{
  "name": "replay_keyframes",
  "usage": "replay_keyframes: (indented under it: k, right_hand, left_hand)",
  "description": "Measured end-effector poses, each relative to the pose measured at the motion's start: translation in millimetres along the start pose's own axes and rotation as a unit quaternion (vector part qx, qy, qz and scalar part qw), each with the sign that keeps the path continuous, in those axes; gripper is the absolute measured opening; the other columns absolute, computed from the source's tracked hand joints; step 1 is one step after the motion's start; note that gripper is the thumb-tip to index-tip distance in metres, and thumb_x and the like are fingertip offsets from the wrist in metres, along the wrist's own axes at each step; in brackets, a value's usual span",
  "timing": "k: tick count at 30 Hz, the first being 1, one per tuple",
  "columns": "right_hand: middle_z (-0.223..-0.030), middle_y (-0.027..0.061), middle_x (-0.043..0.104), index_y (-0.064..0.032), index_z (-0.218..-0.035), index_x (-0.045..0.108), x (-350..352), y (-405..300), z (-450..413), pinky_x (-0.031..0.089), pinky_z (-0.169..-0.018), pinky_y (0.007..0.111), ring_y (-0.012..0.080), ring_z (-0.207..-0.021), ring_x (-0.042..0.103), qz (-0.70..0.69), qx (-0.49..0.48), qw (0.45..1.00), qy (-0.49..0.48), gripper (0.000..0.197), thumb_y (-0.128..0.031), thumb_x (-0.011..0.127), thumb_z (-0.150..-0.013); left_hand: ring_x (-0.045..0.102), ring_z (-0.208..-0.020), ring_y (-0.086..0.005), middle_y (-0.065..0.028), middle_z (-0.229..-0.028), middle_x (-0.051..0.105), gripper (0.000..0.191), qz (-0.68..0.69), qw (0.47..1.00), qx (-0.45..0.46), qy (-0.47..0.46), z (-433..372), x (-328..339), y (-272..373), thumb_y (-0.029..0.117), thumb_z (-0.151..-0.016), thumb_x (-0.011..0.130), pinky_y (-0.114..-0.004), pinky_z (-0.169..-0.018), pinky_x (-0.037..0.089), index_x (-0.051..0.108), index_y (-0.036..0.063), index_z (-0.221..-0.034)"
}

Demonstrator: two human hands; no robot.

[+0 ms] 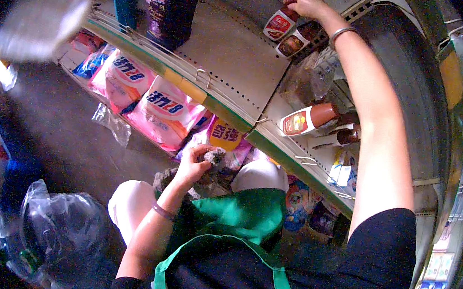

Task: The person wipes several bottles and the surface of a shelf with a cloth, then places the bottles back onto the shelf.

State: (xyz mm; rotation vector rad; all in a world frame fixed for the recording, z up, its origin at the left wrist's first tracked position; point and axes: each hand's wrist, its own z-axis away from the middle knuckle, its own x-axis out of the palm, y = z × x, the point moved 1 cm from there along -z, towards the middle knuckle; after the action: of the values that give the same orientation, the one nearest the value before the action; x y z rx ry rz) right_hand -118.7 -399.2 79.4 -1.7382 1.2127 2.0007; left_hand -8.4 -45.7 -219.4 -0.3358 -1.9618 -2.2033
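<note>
My right hand (307,3) reaches to the upper shelf, its fingers closed on the top of a brown bottle with a red label (281,24). Close against that bottle is a second brown bottle (293,44). Another brown bottle with a white and red label (309,118) leans lower on the shelf. My left hand (195,164) grips a grey fuzzy cloth (215,156) above my lap. Below the shelf edge lie pink detergent bags (165,112), and a purple and yellow bag (226,137) is just beyond my left hand.
The green shelf edge (230,117) with wire hooks crosses the view. A dark purple bottle (165,6) stands at its upper left. A clear plastic bag (64,224) lies on the floor at the lower left. Something pale and blurred hangs at the upper left.
</note>
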Motion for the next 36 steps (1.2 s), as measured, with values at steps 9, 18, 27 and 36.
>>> replay_keyframes:
  k: [9,18,27,36]
  right_hand:
    - [-0.097,0.0122,0.063,-0.0111,-0.101,0.064,41,14,-26,0.048,-0.079,0.038,0.0288,-0.089,0.061,0.02,0.043,0.998,-0.032,0.028,-0.02,0.059,-0.076]
    - [-0.096,0.0171,0.062,-0.0054,-0.1,0.062,31,2,-13,0.047,-0.078,0.041,0.0331,-0.088,0.06,0.018,-0.017,0.999,0.048,0.042,-0.036,0.064,-0.071]
    - [-0.082,0.0163,0.064,-0.0014,-0.09,0.064,-125,-101,149,0.048,-0.067,0.036,0.0268,-0.076,0.062,-0.33,0.05,0.934,-0.129,0.022,-0.018,0.061,-0.076]
    - [-0.085,0.0198,0.062,-0.0003,-0.096,0.06,-42,-79,233,0.049,-0.072,0.038,0.0331,-0.078,0.061,-0.144,0.073,0.979,-0.125,0.035,-0.03,0.059,-0.078]
  left_hand:
    - [0.055,-0.095,-0.018,-0.0081,-0.096,0.06,0.041,-0.017,1.0,-0.022,0.01,1,-4,-18,-0.006,-0.059,0.052,-0.028,-0.087,0.041,0.057,-0.0016,-0.1]
    - [0.055,-0.092,-0.0173,-0.0083,-0.094,0.059,0.041,-0.014,1.0,-0.015,0.011,-1,-2,-20,-0.004,-0.059,0.052,-0.027,-0.085,0.041,0.057,-0.003,-0.099]
    - [0.057,-0.088,-0.0156,-0.007,-0.092,0.061,0.041,0.078,0.993,-0.088,0.013,-9,-14,-25,-0.01,-0.06,0.047,-0.027,-0.081,0.044,0.056,-0.0037,-0.1]
    - [0.056,-0.088,-0.0159,-0.0069,-0.094,0.061,0.041,0.066,0.996,-0.06,-0.002,-16,0,-19,-0.006,-0.06,0.048,-0.026,-0.082,0.043,0.057,-0.0038,-0.1]
